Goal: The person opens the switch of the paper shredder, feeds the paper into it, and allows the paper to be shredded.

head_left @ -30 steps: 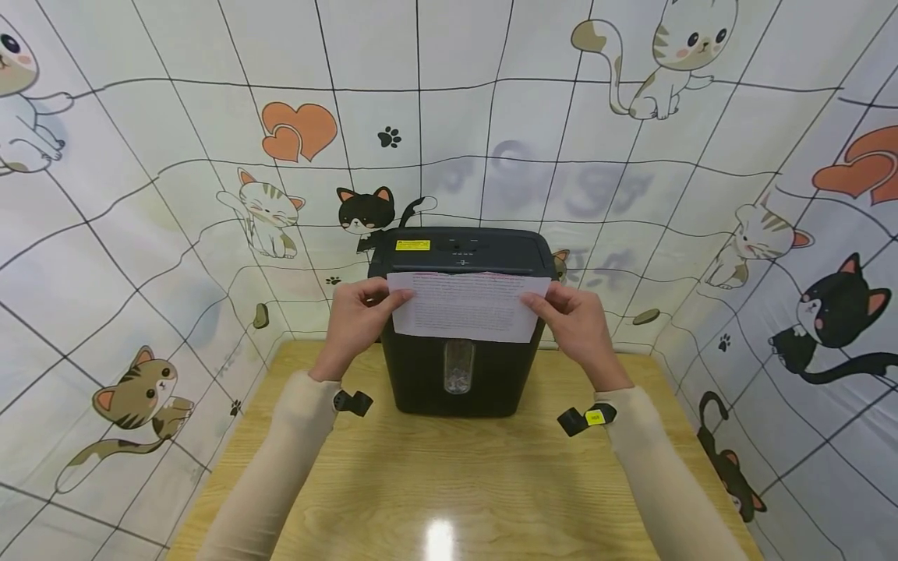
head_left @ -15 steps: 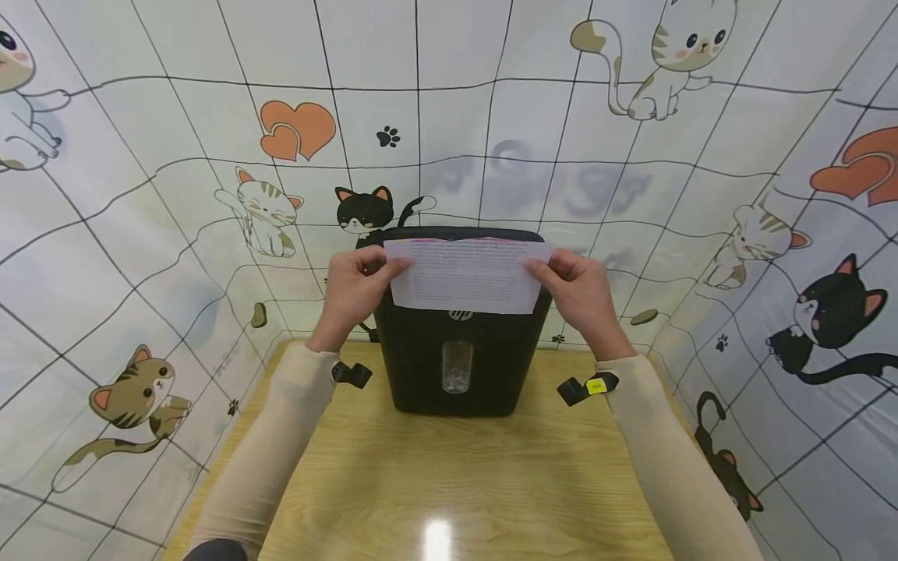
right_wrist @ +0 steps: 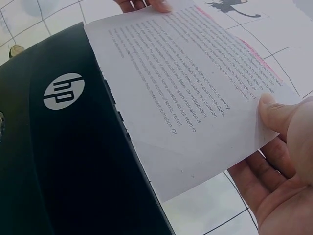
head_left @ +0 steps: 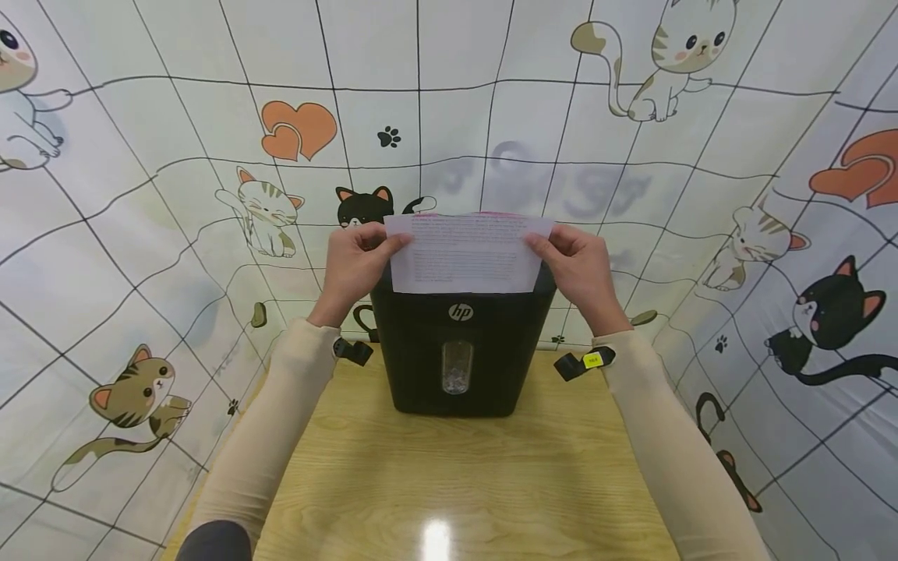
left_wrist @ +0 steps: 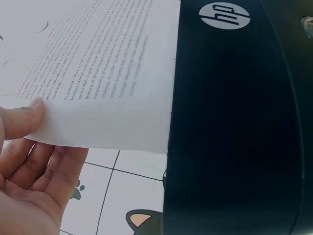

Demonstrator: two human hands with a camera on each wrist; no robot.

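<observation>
A printed sheet of paper [head_left: 463, 257] is stretched between both hands above a black HP paper shredder [head_left: 421, 343]. My left hand [head_left: 356, 265] pinches the sheet's left edge between thumb and fingers. On the other side my right hand [head_left: 578, 269] pinches the right edge the same way. Pink marks run along the paper's ragged top edge. In the left wrist view the paper's [left_wrist: 122, 117] lower edge lines up with the top of the shredder [left_wrist: 230, 122]. The right wrist view shows the paper [right_wrist: 171, 98] right at the shredder's upper rim. The sheet hides the shredder's top.
The shredder stands on a wooden table [head_left: 449, 467]. A small clear window [head_left: 456, 368] in its front shows shreds inside. White sheeting [head_left: 477, 117] printed with cats and grid lines surrounds the table at the back and sides.
Both hands have raised the paper from in front of the shredder to above its top edge. The HP logo, covered before, now shows. The shredder has stayed in place.
</observation>
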